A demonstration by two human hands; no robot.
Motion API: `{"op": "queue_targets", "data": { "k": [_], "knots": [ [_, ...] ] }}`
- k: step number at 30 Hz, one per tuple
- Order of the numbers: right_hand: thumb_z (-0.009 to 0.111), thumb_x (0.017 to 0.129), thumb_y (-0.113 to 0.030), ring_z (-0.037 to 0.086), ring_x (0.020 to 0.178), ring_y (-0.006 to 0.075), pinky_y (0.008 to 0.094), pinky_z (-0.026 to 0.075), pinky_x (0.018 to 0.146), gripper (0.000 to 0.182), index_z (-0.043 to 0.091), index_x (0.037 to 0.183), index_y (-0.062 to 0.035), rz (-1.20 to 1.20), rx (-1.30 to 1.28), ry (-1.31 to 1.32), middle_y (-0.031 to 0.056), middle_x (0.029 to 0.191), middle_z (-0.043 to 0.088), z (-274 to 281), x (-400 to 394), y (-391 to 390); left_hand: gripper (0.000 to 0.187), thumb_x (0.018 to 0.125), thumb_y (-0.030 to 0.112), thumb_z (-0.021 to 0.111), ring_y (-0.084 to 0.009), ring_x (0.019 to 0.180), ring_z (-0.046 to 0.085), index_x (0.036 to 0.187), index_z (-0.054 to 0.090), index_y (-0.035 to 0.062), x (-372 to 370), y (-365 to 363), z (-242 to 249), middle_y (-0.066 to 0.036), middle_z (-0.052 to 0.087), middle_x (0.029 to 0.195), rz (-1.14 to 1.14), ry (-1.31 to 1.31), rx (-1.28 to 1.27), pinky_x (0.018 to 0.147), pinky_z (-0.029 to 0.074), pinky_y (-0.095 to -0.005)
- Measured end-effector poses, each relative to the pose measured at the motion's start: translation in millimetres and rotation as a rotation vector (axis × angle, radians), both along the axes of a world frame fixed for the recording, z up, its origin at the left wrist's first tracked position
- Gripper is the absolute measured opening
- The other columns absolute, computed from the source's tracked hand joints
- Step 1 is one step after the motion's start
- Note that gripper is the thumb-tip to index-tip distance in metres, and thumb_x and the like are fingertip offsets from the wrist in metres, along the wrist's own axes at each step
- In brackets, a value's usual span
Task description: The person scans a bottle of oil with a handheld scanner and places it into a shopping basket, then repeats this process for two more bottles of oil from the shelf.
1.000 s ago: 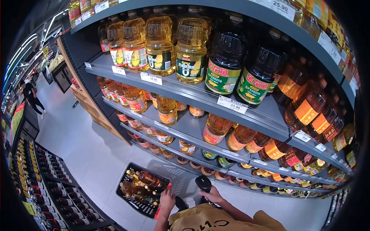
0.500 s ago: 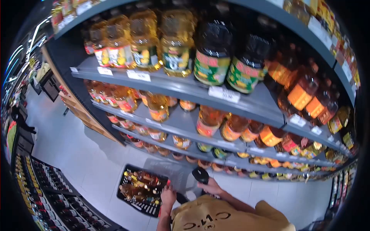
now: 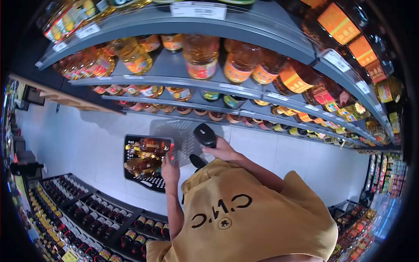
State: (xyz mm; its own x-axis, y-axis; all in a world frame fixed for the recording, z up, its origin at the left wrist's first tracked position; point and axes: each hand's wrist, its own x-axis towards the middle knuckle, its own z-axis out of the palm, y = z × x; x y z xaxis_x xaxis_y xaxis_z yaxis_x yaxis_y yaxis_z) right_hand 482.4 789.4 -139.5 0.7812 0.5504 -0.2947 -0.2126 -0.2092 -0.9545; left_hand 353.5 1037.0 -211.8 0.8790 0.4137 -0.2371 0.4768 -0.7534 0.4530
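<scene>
My bare left forearm point(image 3: 175, 209) stretches forward to my bare left hand point(image 3: 169, 169), which is turned back uppermost with its fingers closed, while my bare right forearm point(image 3: 257, 171) slants forward and inward to my bare right hand point(image 3: 223, 150), its fingers curled in a grip.

Price tag point(image 3: 198, 10) print blurred; left hand point(image 3: 170, 168) partly hides red handle point(image 3: 172, 149); top-edge bottles point(image 3: 239, 2) cropped.

Black basket point(image 3: 158, 185) of amber bottles point(image 3: 144, 166); black handheld object point(image 3: 204, 135)
Bottles lie jumbled toward its left edge; the object is tilted.
</scene>
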Motion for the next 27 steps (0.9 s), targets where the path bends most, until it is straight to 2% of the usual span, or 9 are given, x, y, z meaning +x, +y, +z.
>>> {"op": "queue_targets", "data": {
  "k": [1,3,5,6,9,10,14,20,27],
  "knots": [
    [0.076,0.085,-0.023,0.061,0.083,0.0149,0.0307,0.052,0.071,0.049,0.057,0.123,0.0006,0.001,0.023,-0.043,0.0076,0.1,0.065,-2,1,-4,0.063,0.088,0.022,0.069,-0.0449,0.113,0.058,0.143,0.044,0.0051,-3,0,-8,-0.025,0.059,0.128,0.024,-0.024,0.028,0.094,0.049,-0.0507],
    [0.076,0.085,-0.022,0.06,0.096,0.0191,0.034,0.05,0.087,0.05,0.056,0.124,0.0011,-0.026,-0.021,-0.151,0.011,0.106,0.066,-13,0,-8,0.06,0.089,0.024,0.068,-0.0455,0.112,0.059,0.141,0.046,0.0043,-4,2,-16,-0.026,0.06,0.124,0.006,-0.071,0.006,0.093,0.048,-0.0508],
    [0.077,0.082,-0.024,0.062,0.102,0.0226,0.0358,0.048,0.092,0.055,0.055,0.127,0.0001,-0.027,0.002,-0.086,0.0144,0.111,0.066,-23,1,-14,0.059,0.091,0.027,0.067,-0.0464,0.11,0.06,0.14,0.047,0.0027,-12,4,-22,-0.027,0.062,0.122,0.027,-0.118,-0.018,0.092,0.048,-0.0516],
    [0.077,0.081,-0.024,0.063,0.105,0.0243,0.0367,0.047,0.095,0.058,0.055,0.129,-0.0004,-0.021,0.024,-0.055,0.016,0.114,0.066,-26,3,-14,0.056,0.094,0.03,0.064,-0.0466,0.109,0.06,0.139,0.048,0.0009,-9,-3,-8,-0.027,0.062,0.122,0.062,-0.067,0.001,0.092,0.048,-0.0519],
    [0.077,0.08,-0.027,0.064,0.1,0.0274,0.0379,0.049,0.091,0.056,0.056,0.124,-0.0003,0.036,-0.019,0.002,0.0173,0.109,0.067,-24,7,-21,0.046,0.1,0.032,0.055,-0.0466,0.106,0.061,0.133,0.052,0.0006,-16,-5,-8,-0.028,0.064,0.116,0.094,-0.077,0.028,0.086,0.048,-0.052],
    [0.076,0.08,-0.027,0.064,0.098,0.027,0.0378,0.049,0.09,0.055,0.056,0.123,-0.0003,0.02,-0.023,-0.015,0.0169,0.107,0.067,-24,9,-25,0.05,0.103,0.037,0.048,-0.0481,0.107,0.06,0.134,0.051,-0.0022,-18,-6,-5,-0.031,0.063,0.117,0.076,-0.09,0.016,0.088,0.047,-0.0522],
    [0.075,0.08,-0.029,0.064,0.09,0.0257,0.0373,0.05,0.083,0.051,0.057,0.119,-0.0005,-0.002,-0.003,-0.065,0.0155,0.098,0.066,-28,9,-30,0.054,0.104,0.04,0.042,-0.0475,0.11,0.059,0.136,0.05,-0.003,-19,-5,0,-0.03,0.062,0.121,0.105,-0.013,0.049,0.092,0.046,-0.0512],
    [0.075,0.081,-0.029,0.063,0.094,0.0259,0.0377,0.049,0.086,0.053,0.057,0.122,-0.0006,-0.044,0.056,-0.055,0.0162,0.102,0.066,-36,13,-44,0.052,0.1,0.032,0.054,-0.0482,0.112,0.058,0.134,0.051,-0.0076,-16,-13,5,-0.032,0.061,0.122,0.114,-0.018,0.062,0.095,0.046,-0.0508],
    [0.076,0.082,-0.027,0.063,0.099,0.0284,0.0382,0.049,0.089,0.058,0.053,0.13,-0.0031,-0.023,0.061,-0.099,0.0178,0.11,0.064,-33,16,-59,0.062,0.094,0.032,0.061,-0.0495,0.114,0.057,0.136,0.045,-0.0113,-14,-21,10,-0.035,0.058,0.124,0.114,0.034,0.095,0.098,0.044,-0.0523]
  ]
}}
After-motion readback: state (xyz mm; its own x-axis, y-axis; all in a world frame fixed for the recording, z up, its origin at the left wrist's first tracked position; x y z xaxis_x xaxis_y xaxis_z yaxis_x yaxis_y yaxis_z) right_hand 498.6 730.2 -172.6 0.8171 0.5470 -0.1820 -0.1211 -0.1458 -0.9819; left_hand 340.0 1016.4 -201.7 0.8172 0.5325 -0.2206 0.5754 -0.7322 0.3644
